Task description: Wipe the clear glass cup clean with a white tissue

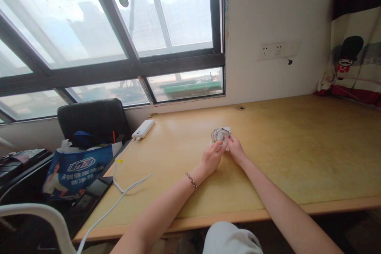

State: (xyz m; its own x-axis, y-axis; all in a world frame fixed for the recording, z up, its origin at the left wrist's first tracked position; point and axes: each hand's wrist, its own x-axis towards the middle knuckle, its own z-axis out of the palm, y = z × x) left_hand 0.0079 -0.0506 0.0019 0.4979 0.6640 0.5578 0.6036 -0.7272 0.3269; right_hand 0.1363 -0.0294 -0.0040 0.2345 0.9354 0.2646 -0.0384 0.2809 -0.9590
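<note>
Over the middle of the table (pixel 181 166) is a small roundish bundle (pixel 216 133), grey and white with dark curved lines along its rim. A white, paper-like piece (pixel 228 130) shows at its edge. What kind of thing the bundle is, I cannot make out. My left hand (pixel 212 156), with a braided bracelet on its wrist, has its fingers closed on the near left side. From the right, my right hand (pixel 236 150) grips the other edge, fingertips close to those of the left. My fingers partly cover the bundle.
A white power bank (pixel 143 128) lies at the table's left edge, a white cable (pixel 117 185) running from it. Left of the table stand a black chair (pixel 92 117) and a blue bag (pixel 76 172). Wall sockets (pixel 278 50) and a window (pixel 175 59) are behind.
</note>
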